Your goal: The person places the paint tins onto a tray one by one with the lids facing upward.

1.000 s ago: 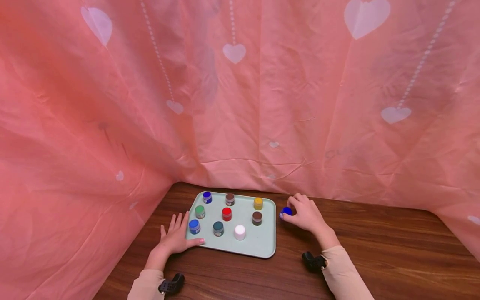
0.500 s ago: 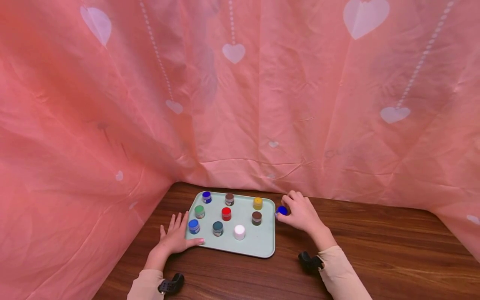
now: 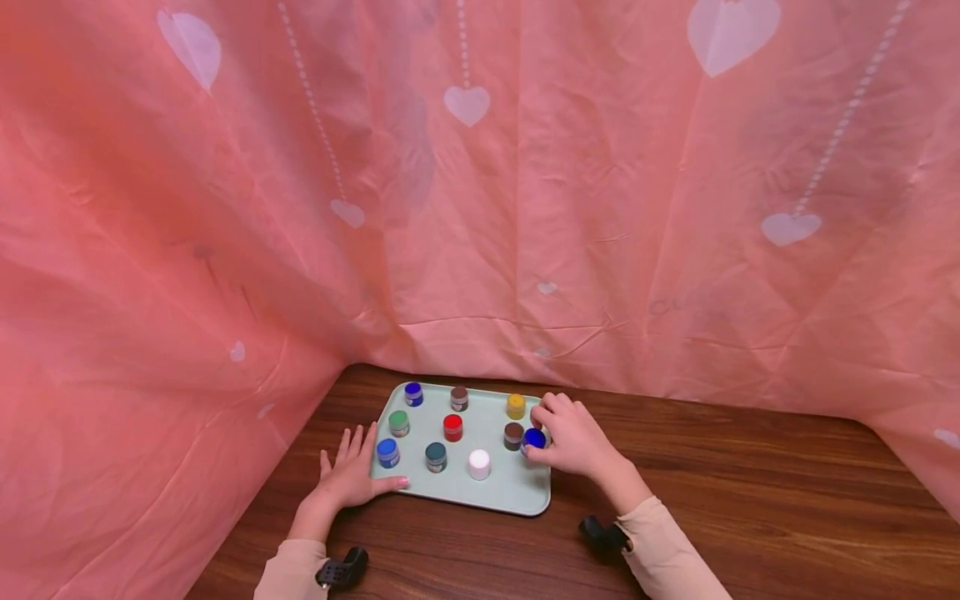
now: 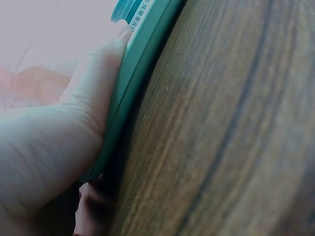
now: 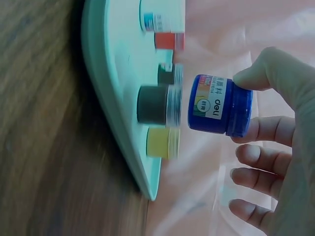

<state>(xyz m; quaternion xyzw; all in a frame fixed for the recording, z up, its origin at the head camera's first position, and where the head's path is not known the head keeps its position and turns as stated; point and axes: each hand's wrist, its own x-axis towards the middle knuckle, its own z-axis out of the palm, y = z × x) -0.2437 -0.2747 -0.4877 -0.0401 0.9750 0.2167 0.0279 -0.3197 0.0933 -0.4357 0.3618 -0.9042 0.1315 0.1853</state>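
My right hand [image 3: 576,437] pinches a dark blue paint jar [image 5: 210,104] by its lid between thumb and index finger. In the right wrist view the jar hangs above the pale green tray [image 3: 510,496], near its right edge, beside a brown jar [image 5: 155,105] and a yellow jar [image 5: 162,142]. The other fingers curl loosely without touching it. At the tray's left front corner lies my left hand [image 3: 348,477], fingers spread along the side and thumb on the front rim. A light blue jar [image 3: 387,452] stands nearest to it.
More paint jars stand in rows on the tray, among them a red jar [image 3: 453,427], a white jar [image 3: 479,464] and a green jar [image 3: 399,423]. The brown wooden table [image 3: 750,492] extends to the right. A pink curtain [image 3: 600,208] hangs behind.
My right hand has carried the dark blue jar leftward, from beside the tray to over its right part. The left hand and the tray have stayed put.
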